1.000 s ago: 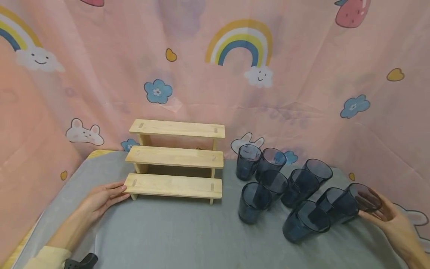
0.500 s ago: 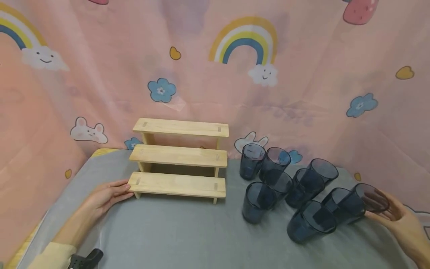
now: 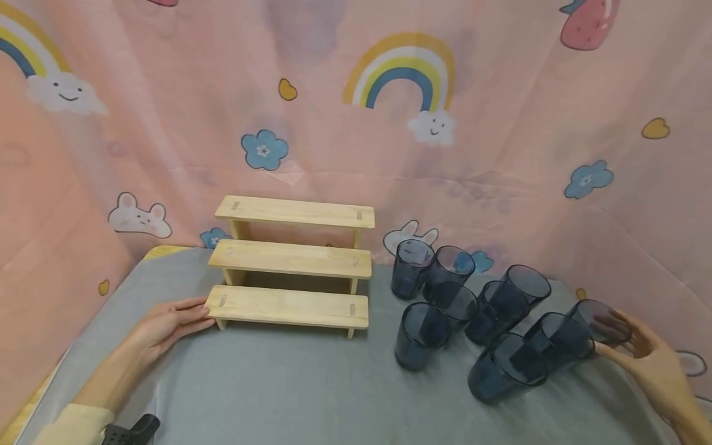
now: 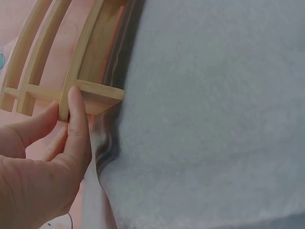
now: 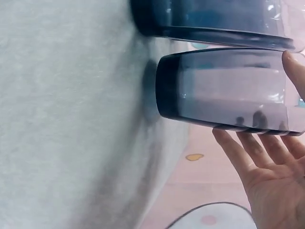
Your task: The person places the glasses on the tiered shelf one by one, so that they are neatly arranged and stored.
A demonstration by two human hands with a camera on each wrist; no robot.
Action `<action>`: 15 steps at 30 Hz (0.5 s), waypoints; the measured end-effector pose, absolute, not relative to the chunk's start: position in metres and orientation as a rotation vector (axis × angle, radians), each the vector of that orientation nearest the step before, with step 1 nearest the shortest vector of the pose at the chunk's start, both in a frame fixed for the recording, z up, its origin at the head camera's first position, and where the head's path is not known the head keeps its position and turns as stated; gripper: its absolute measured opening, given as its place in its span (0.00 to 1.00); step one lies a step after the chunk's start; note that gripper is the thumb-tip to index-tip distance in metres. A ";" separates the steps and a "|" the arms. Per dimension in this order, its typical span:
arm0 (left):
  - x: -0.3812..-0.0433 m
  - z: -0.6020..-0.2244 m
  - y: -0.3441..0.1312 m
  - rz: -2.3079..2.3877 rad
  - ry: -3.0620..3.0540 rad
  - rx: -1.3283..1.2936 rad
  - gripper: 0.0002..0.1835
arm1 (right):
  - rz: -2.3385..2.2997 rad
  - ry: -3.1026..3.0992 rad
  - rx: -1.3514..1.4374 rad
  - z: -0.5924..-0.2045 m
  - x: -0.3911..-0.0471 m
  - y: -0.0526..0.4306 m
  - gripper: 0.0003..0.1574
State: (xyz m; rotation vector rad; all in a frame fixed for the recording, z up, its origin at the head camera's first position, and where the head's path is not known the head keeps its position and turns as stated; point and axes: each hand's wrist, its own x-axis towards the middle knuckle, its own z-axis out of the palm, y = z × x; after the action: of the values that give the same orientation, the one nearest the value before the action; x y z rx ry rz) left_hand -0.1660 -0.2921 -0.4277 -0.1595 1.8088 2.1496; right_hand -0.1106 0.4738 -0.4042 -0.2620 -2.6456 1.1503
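Note:
A three-tier wooden display stand stands on the grey cloth. My left hand pinches the left end of its lowest board, thumb on one face and fingers on the other, as the left wrist view shows. On the right, my right hand holds a dark blue-tinted drinking glass between thumb and fingers. In the right wrist view its base looks slightly off the cloth, with a shadow beneath. Several matching glasses stand upright to its left, with a neighbouring glass close beside it.
The grey cloth covers the table and lies bare in front of the stand. A pink printed curtain hangs close behind the stand and glasses and along both sides. A wooden table edge shows at the back left.
The glass in my right hand has risen slightly against its neighbours. My left hand stays on the stand's lowest board. The head view has shifted a little.

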 end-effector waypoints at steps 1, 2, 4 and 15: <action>-0.166 -0.427 -0.291 2.153 1.809 -0.175 0.40 | 1.148 -2.644 -0.250 -0.403 -0.111 0.474 0.54; -0.166 -0.426 -0.291 2.147 1.816 -0.178 0.40 | 1.146 -2.642 -0.246 -0.400 -0.111 0.475 0.54; -0.166 -0.424 -0.289 2.151 1.815 -0.196 0.40 | 1.142 -2.641 -0.251 -0.394 -0.113 0.476 0.55; -0.165 -0.422 -0.286 2.167 1.796 -0.267 0.38 | 1.096 -2.580 -0.359 -0.366 -0.126 0.471 0.50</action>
State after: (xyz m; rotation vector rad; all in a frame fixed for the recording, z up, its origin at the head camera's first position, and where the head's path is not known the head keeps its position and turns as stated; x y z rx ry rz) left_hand -0.1654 -0.2856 -0.4223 -0.2670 1.7960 2.1667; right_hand -0.1259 0.4713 -0.3661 -0.3586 -2.5801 1.0956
